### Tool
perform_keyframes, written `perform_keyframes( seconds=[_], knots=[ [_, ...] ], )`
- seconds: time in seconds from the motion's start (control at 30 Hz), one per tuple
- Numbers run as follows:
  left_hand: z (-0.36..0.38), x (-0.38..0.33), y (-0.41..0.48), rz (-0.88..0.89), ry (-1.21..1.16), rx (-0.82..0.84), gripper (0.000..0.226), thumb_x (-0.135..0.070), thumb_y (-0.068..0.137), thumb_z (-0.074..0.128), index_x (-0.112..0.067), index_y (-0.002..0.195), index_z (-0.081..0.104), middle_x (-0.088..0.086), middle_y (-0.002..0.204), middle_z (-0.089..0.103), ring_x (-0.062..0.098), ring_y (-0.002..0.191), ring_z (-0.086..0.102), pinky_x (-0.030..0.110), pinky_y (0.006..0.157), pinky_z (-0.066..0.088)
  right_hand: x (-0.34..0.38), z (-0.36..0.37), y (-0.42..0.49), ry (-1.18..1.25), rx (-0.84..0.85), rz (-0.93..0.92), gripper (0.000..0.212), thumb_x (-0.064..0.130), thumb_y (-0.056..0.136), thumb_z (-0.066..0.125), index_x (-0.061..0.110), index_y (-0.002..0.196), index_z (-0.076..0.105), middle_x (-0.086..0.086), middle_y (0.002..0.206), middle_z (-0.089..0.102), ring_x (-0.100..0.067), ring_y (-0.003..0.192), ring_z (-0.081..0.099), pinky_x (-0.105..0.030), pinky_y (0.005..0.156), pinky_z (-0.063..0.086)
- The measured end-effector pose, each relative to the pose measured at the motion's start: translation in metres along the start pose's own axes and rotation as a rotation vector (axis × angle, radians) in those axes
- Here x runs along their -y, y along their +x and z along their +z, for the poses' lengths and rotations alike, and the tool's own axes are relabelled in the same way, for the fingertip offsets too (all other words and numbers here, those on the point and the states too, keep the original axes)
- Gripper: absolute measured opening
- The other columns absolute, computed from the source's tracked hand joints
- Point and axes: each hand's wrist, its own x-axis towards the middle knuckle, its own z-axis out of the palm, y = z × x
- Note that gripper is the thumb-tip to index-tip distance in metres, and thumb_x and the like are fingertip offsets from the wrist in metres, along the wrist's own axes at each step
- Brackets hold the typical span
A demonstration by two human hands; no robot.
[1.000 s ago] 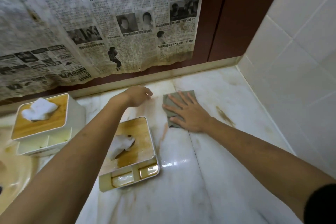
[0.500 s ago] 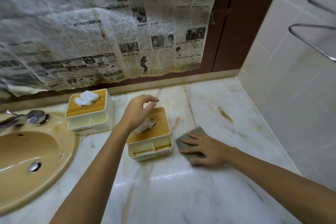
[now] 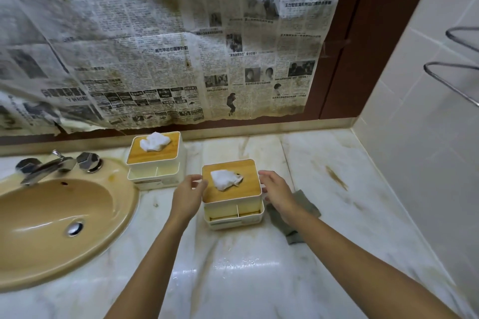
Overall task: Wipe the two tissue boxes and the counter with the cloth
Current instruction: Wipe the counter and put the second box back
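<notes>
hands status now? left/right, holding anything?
Left hand: open, at the near tissue box's left side, holding nothing.
Right hand: open, at its right side; cloth lies underneath.

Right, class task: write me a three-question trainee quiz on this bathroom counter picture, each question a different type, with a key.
1. True or false: the cloth lies on the counter, right of the near tissue box.
2. What flanks the near tissue box? A) both hands B) one hand C) none
3. Fill in: the far tissue box stands beside the ____.

Key: 1 true. 2 A: left hand, right hand. 3 sink.
</notes>
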Motion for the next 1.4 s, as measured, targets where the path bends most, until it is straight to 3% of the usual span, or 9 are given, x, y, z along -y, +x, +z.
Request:
perform_keyframes(
  seconds=[0.13, 0.3, 0.53, 0.67, 0.93, 1.03, 1.2, 1.4],
  knots=[
    [0.003, 0.005, 0.001, -0.103, -0.161, -0.016, 0.013, -0.031, 0.094, 0.061, -0.023, 0.102, 0.067, 0.0, 0.104, 0.069, 0.026, 0.096, 0.067, 0.046, 0.089, 0.056, 0.006, 0.003, -0.003, 0.072, 0.017, 0.047, 0.023, 0.031, 0.101, 0.046, 0.027, 0.118, 0.061, 0.007, 0.115, 0.065, -0.011, 0.105, 0.061, -0.026, 0.076, 0.049],
    [0.01, 0.0, 0.012, -0.15, -0.284, 0.021, 0.022, -0.031, 0.094, 0.061, -0.021, 0.112, 0.068, 0.001, 0.114, 0.07, 0.027, 0.103, 0.067, 0.04, 0.089, 0.055, 0.0, 0.004, 0.006, 0.132, -0.025, 0.045, 0.028, 0.034, 0.095, 0.049, 0.032, 0.12, 0.062, 0.01, 0.117, 0.067, -0.012, 0.109, 0.062, -0.038, 0.1, 0.05],
    [0.045, -0.069, 0.032, -0.096, -0.423, 0.112, 0.021, -0.017, 0.097, 0.053, -0.015, 0.109, 0.069, -0.003, 0.106, 0.072, 0.02, 0.09, 0.068, 0.029, 0.078, 0.053, 0.032, -0.047, 0.045, 0.113, -0.161, -0.061, 0.05, 0.047, 0.082, 0.041, 0.036, 0.127, 0.061, 0.01, 0.126, 0.063, -0.013, 0.115, 0.059, -0.043, 0.103, 0.049],
    [0.092, -0.108, 0.056, -0.061, -0.418, 0.237, 0.027, -0.019, 0.096, 0.05, -0.015, 0.112, 0.072, -0.004, 0.107, 0.074, 0.022, 0.097, 0.07, 0.029, 0.08, 0.053, 0.049, -0.099, 0.074, 0.102, -0.245, -0.072, 0.039, 0.036, 0.087, 0.045, 0.03, 0.12, 0.065, 0.008, 0.117, 0.067, -0.014, 0.109, 0.062, -0.045, 0.101, 0.049],
    [0.186, -0.155, 0.093, -0.07, -0.398, 0.393, 0.03, -0.021, 0.094, 0.052, -0.02, 0.112, 0.076, -0.004, 0.119, 0.072, 0.021, 0.098, 0.064, 0.029, 0.088, 0.054, 0.042, -0.181, 0.128, 0.097, -0.353, -0.017, 0.032, 0.033, 0.084, 0.049, 0.031, 0.108, 0.07, 0.012, 0.105, 0.071, -0.013, 0.103, 0.065, -0.045, 0.099, 0.051],
    [0.207, -0.161, 0.099, -0.07, -0.383, 0.418, 0.029, -0.022, 0.093, 0.054, -0.022, 0.111, 0.076, -0.006, 0.117, 0.072, 0.021, 0.098, 0.064, 0.029, 0.086, 0.054, 0.039, -0.198, 0.136, 0.082, -0.373, -0.02, 0.031, 0.026, 0.091, 0.046, 0.026, 0.113, 0.068, 0.01, 0.105, 0.069, -0.015, 0.103, 0.062, -0.038, 0.093, 0.05],
    [0.23, -0.156, 0.106, -0.118, -0.4, 0.397, 0.029, -0.017, 0.097, 0.048, -0.016, 0.111, 0.074, 0.001, 0.118, 0.071, 0.023, 0.099, 0.065, 0.028, 0.08, 0.056, 0.028, -0.215, 0.148, 0.063, -0.379, -0.031, 0.029, 0.017, 0.094, 0.045, 0.025, 0.112, 0.066, 0.012, 0.097, 0.065, -0.004, 0.087, 0.058, -0.025, 0.072, 0.044],
    [0.243, -0.151, 0.114, -0.142, -0.412, 0.367, 0.03, -0.015, 0.098, 0.046, -0.014, 0.114, 0.071, 0.003, 0.114, 0.072, 0.023, 0.091, 0.064, 0.03, 0.082, 0.056, 0.018, -0.224, 0.16, 0.045, -0.362, -0.049, 0.032, 0.018, 0.098, 0.044, 0.022, 0.124, 0.063, 0.004, 0.112, 0.064, -0.013, 0.099, 0.058, -0.028, 0.081, 0.042]
  ],
)
